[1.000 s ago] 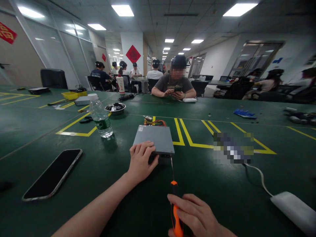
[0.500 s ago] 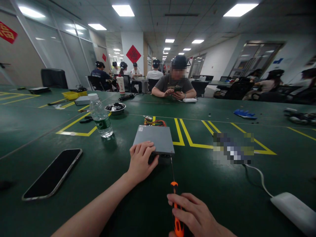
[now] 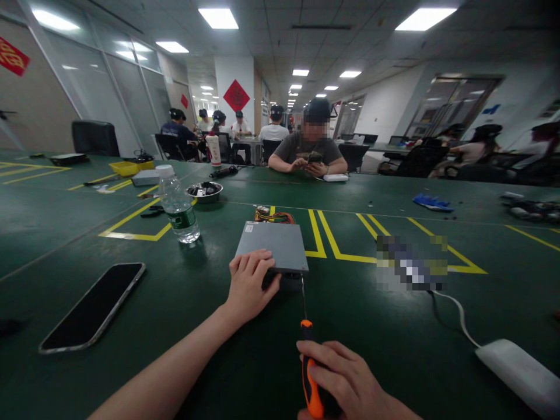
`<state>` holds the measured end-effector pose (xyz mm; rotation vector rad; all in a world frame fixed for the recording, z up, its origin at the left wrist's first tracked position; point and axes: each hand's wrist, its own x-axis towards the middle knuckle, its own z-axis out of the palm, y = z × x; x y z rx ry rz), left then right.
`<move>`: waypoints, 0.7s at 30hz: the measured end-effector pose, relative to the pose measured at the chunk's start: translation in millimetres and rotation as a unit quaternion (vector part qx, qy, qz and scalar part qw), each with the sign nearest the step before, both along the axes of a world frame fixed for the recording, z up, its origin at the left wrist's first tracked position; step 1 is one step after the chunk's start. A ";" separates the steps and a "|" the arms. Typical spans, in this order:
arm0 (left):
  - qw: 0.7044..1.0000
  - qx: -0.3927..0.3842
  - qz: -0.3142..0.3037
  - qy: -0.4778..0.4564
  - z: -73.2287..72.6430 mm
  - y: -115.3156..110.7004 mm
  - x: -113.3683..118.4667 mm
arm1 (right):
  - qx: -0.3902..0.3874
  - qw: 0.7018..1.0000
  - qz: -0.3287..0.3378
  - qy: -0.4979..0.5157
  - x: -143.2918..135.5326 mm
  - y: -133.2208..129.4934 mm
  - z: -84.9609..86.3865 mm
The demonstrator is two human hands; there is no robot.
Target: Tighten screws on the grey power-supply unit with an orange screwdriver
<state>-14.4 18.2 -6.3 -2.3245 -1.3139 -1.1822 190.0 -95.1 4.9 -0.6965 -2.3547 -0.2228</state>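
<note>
A grey metal computer power supply (image 3: 273,239) lies flat on the green table, its bundle of coloured cables (image 3: 275,217) at the far side. My left hand (image 3: 251,280) grips its near left part, fingers over the top and thumb against the near face. In my right hand (image 3: 345,376) is a screwdriver (image 3: 307,338) with an orange and black handle, fingers curled around it. Its thin shaft points away from me, and the tip is at the near right corner of the power supply. Whether the tip sits in a screw is too small to tell.
Left of the power supply stand a water bottle (image 3: 181,213) and a metal bowl (image 3: 205,191) of small parts; a phone (image 3: 94,306) lies nearer. A white power bank (image 3: 522,370) with a cable is at right, below a blurred-out object (image 3: 411,263). Across the table sits a person (image 3: 306,146).
The screwdriver handle has turned in my right hand, showing a different side of its orange and black pattern. My left hand and the power supply stay in place.
</note>
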 end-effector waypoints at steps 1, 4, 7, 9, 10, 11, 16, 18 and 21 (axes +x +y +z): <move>1.000 0.001 -0.001 0.000 0.0 0.0 0.0 | 0.001 1.000 0.000 -0.017 -0.1 0.4 0.2; 1.000 0.000 -0.002 0.001 0.2 -0.1 -0.3 | 0.015 0.998 0.002 -0.058 -1.6 1.6 0.0; 1.000 -0.004 -0.001 0.000 0.6 -0.4 -0.7 | 0.028 0.999 0.007 -0.033 -3.4 1.8 -1.6; 1.000 -0.006 0.000 -0.001 0.8 -0.6 -1.0 | 0.032 0.999 0.014 -0.008 -3.7 1.7 -3.2; 1.000 -0.007 0.000 -0.001 0.7 -0.6 -1.1 | 0.032 0.999 0.017 0.001 -3.5 1.7 -3.9; 1.000 -0.007 0.000 -0.001 0.6 -0.7 -1.1 | 0.027 0.999 0.018 0.003 -3.1 1.9 -4.4; 1.000 -0.003 -0.003 -0.003 0.4 -0.9 -1.1 | 0.019 0.998 0.021 -0.049 -2.2 3.8 -3.8; 1.000 -0.004 -0.004 -0.003 0.7 -1.0 -1.0 | 0.034 0.997 0.024 -0.061 -3.1 3.6 -3.1; 1.000 -0.007 -0.003 -0.001 0.9 -1.0 -1.0 | 0.035 0.999 0.013 -0.028 -4.3 2.0 -3.1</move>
